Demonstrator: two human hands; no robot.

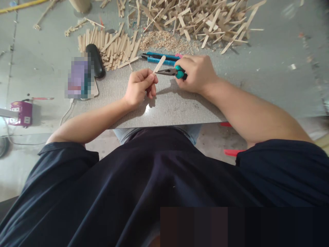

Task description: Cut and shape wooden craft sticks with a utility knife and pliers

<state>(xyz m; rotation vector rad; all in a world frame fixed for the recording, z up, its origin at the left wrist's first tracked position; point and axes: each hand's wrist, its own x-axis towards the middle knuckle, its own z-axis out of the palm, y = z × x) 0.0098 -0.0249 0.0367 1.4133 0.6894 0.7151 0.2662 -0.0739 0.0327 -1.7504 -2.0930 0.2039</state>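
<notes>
My left hand (141,86) pinches a flat wooden stick (159,64) that points up and to the right. My right hand (196,72) is closed round the teal handles of a pair of pliers (169,72). The pliers' jaws point left and meet the stick near its middle. Both hands rest over a grey board (164,106) that lies across my lap.
A blue utility knife (160,59) lies just behind the hands. A stack of plain sticks (113,46) and a black case (95,60) sit at the left. A big heap of glued stick pieces (197,19) and wood shavings (164,40) lie behind. A phone (81,79) rests on the board's left corner.
</notes>
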